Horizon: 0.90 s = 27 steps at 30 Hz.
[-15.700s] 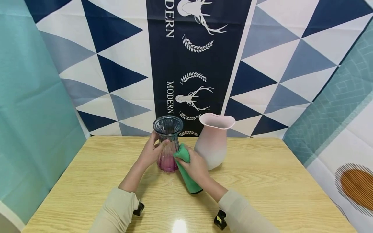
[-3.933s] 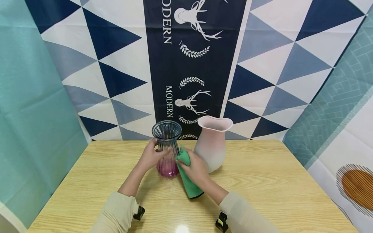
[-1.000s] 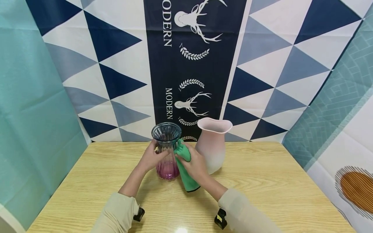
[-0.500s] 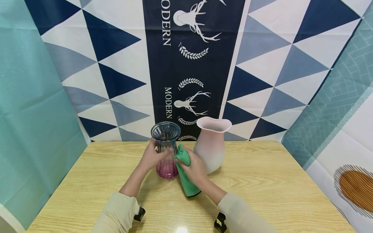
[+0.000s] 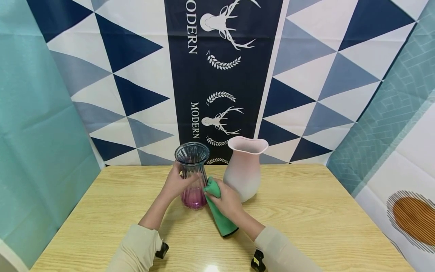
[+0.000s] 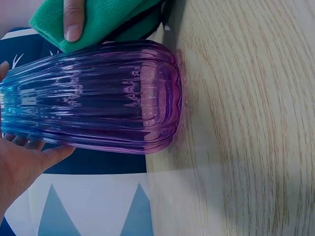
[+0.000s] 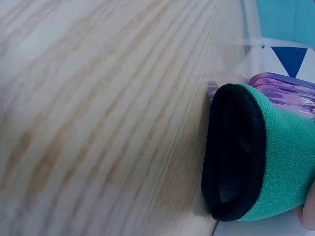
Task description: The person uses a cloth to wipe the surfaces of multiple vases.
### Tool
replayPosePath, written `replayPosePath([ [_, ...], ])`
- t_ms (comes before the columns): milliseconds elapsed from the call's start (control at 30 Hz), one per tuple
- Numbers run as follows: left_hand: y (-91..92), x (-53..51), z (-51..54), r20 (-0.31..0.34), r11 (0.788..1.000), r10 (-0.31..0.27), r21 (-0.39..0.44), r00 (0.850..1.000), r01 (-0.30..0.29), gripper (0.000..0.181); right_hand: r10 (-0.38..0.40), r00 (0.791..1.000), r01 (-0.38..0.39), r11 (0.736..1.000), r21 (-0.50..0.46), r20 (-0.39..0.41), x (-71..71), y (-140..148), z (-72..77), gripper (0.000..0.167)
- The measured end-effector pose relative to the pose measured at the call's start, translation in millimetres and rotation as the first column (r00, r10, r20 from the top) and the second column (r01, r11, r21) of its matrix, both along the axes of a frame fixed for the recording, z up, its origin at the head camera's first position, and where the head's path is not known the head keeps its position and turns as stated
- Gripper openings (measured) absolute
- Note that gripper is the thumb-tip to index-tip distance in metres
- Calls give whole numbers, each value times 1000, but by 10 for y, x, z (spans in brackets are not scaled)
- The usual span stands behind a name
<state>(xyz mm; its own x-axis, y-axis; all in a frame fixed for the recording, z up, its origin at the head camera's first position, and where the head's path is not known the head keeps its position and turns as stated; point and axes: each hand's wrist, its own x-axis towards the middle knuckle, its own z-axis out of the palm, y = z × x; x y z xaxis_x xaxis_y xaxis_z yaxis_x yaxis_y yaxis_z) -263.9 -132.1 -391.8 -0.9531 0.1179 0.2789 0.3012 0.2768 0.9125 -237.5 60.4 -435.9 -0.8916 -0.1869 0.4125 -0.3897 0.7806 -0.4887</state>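
Note:
A ribbed glass vase (image 5: 194, 189), blue at its flared rim and pink-purple at the base, stands upright on the table. My left hand (image 5: 176, 182) grips it around the upper body from the left. In my right hand (image 5: 227, 199) is a bunched green cloth (image 5: 222, 221) with a dark edge, held against the right side of the glass. The left wrist view shows the cloth (image 6: 103, 22) touching the vase wall (image 6: 113, 98) beside one fingertip. Seen from the right wrist, the cloth's loose end (image 7: 275, 152) hangs as an open fold near the tabletop.
A pink-and-white vase (image 5: 242, 177) with a wavy rim stands just right of my right hand. The wooden table (image 5: 299, 219) ends at a patterned fabric backdrop (image 5: 142, 94). A teal curtain (image 5: 37, 132) hangs at the left.
Over the last second my right hand and the green cloth have slid down along the glass vase's side. The left hand keeps its grip, and the glass vase stays in place.

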Motion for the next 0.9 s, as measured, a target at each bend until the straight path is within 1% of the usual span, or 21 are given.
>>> replayPosePath([
  [133,-2,9,8,-7,1000,1,2,1000,-1,89,-13,1000,12,999,40,17,-3,1,-26,52],
  [300,-2,7,9,7,999,30,-21,1000,-29,91,-7,999,3,996,85,45,-14,16,-38,51],
  [500,-14,-19,-9,28,998,48,-41,998,-47,86,3,999,-8,995,96,46,-23,30,-31,51],
  [633,-9,15,9,21,995,78,-58,997,-76,84,14,999,-16,997,76,36,-16,35,-19,51],
  [700,-5,31,20,17,994,88,-63,996,-87,83,22,999,-23,999,49,24,-17,32,-7,52],
  [767,1,40,23,15,994,93,-65,996,-91,80,29,999,-29,999,17,15,-28,28,7,51],
  [900,14,50,20,-2,993,98,-59,995,-98,72,51,999,-51,996,-78,-5,-63,17,76,52],
])
